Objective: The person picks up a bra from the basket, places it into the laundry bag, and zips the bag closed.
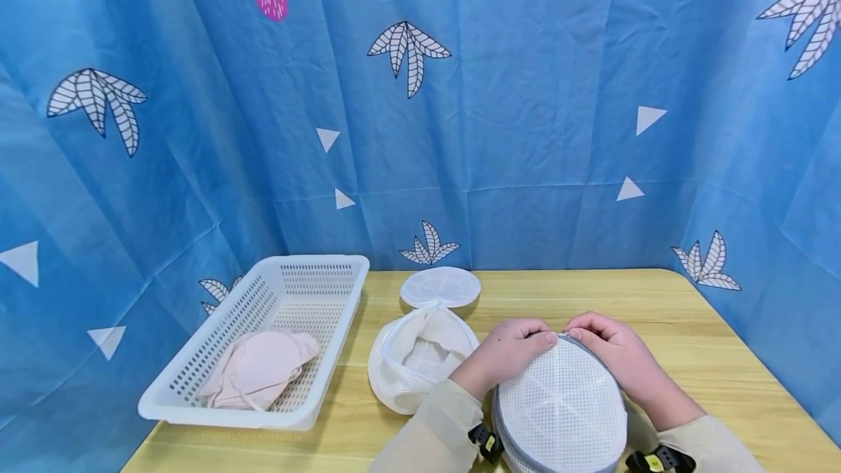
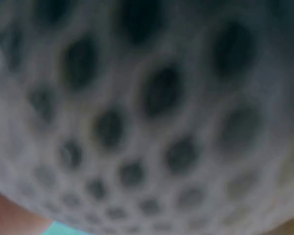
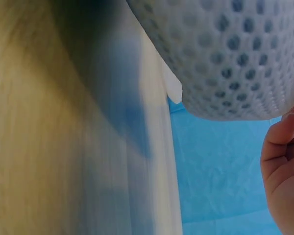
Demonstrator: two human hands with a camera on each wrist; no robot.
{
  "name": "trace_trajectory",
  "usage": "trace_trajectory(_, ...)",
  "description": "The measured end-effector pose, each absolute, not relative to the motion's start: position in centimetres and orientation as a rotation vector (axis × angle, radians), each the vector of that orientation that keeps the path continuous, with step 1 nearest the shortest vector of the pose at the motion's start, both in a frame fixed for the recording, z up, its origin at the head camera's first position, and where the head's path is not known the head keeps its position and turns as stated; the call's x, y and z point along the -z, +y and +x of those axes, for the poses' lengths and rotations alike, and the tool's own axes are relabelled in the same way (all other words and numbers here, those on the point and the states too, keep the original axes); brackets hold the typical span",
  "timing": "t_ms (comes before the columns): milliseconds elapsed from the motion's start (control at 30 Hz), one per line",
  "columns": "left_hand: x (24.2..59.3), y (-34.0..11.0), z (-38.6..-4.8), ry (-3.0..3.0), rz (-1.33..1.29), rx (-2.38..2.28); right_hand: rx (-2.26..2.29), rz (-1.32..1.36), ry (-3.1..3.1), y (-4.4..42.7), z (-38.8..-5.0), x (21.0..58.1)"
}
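Observation:
A round white mesh laundry bag (image 1: pixel 560 404) with grey trim stands at the front right of the table, its flat lid facing up. My left hand (image 1: pixel 509 356) pinches its far rim between thumb and fingers. Close beside it, my right hand (image 1: pixel 614 356) grips the same rim; whether a zipper pull lies between the fingers is too small to tell. White honeycomb mesh (image 2: pixel 137 122) fills the left wrist view, blurred and very near. From the right wrist, the bag's side (image 3: pixel 240 58) shows above the tabletop, with curled fingers of my right hand (image 3: pixel 286 171) at its edge.
Left of the bag sits a second white mesh bag (image 1: pixel 388 378), its top open and its round lid (image 1: pixel 440 287) folded back. A white plastic basket (image 1: pixel 298 418) at the left holds a pale pink cloth item (image 1: pixel 263 371). Blue curtains (image 1: pixel 525 130) surround the wooden table (image 1: pixel 565 290).

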State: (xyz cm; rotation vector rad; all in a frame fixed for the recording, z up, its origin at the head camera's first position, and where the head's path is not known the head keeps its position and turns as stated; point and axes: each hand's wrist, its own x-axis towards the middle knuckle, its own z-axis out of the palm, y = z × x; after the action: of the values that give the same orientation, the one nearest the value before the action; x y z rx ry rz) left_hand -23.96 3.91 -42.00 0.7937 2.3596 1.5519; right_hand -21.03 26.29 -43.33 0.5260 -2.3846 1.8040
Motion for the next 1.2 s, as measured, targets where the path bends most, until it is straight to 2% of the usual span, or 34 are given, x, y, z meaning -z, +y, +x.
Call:
trace_trajectory(433,42.68,4.13,-24.82,2.377,0.372,-1.853,-1.803,0.256,-2.254,26.31,-20.92,42.68)
trace_trajectory(700,42.38,4.38,-24.61,2.412,0.413,-1.834,-1.831,0.215,-2.242,26.69,-21.12,42.53)
trace_trajectory(967,42.2,4.03,-24.57,2.423,0.617,-1.698,-1.808,0.193,-2.276,27.07,-21.27,42.84)
trace_trajectory(1200,41.68,3.93,-24.44,2.395,0.791,-1.511,-1.806,0.324,-2.341,27.21,-21.45,42.87)
